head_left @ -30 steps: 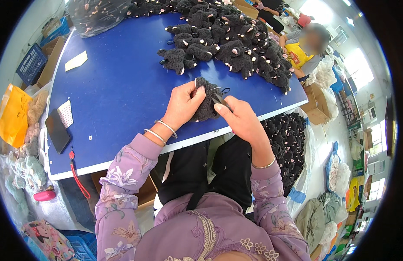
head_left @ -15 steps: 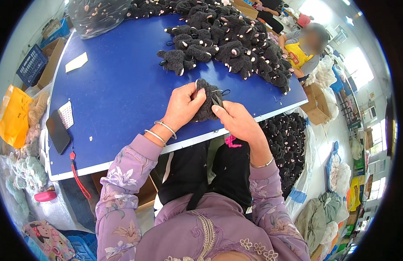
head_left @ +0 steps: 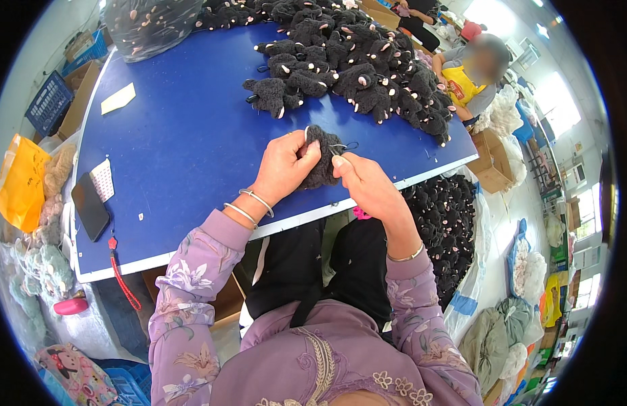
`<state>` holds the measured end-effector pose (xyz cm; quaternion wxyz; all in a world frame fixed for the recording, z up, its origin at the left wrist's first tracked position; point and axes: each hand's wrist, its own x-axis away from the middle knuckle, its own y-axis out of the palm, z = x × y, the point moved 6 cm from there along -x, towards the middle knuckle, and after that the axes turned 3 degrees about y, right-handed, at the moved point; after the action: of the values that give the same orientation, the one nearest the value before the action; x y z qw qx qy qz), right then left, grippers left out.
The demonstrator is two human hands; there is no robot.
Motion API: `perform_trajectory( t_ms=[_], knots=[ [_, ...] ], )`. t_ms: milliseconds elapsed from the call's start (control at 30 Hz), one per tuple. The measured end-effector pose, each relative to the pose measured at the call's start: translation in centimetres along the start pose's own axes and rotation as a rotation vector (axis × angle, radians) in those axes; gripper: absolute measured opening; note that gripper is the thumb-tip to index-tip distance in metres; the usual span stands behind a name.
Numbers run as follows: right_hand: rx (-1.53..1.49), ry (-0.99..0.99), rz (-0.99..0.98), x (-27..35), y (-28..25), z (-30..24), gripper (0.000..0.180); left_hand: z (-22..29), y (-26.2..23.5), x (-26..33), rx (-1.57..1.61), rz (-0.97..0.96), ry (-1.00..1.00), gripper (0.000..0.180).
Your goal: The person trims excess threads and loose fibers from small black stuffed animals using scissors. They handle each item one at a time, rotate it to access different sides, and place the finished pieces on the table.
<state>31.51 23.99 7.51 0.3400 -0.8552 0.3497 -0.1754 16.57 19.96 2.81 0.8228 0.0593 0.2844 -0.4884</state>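
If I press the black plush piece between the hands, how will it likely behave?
The black plush piece probably gives softly, since its surface looks fuzzy. It is likely light: the left hand pinches it by one side. Its lumpy outline suggests little rolling.

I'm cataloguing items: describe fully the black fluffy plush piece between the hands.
The black fluffy plush piece looks soft and curly, partly covered. A thin pale strand and dark loop show at its right. The left grip pinches it over the flat blue tabletop; the right grip sits beside it, contact unclear.

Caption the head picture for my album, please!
Two hands at a fuzzy black plush, a plush pile on the blue table.
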Motion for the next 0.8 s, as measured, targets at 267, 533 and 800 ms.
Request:
perform_trajectory(
  t_ms=[267,533,800],
  knots=[
    [-0.016,-0.027,0.037,-0.6,0.1,0.1,0.041,0.4,0.0,0.0,-0.030,-0.001,0.050,0.028],
    [-0.563,0.032,0.194,-0.4,-1.4,1.8,0.037,-0.2,0.0,0.0,0.003,-0.008,0.020,0.026],
    [-0.096,-0.090,0.224,-1.7,-1.7,0.9,0.025,-0.2,0.7,0.1,0.145,-0.102,-0.029,0.021]
  ],
)
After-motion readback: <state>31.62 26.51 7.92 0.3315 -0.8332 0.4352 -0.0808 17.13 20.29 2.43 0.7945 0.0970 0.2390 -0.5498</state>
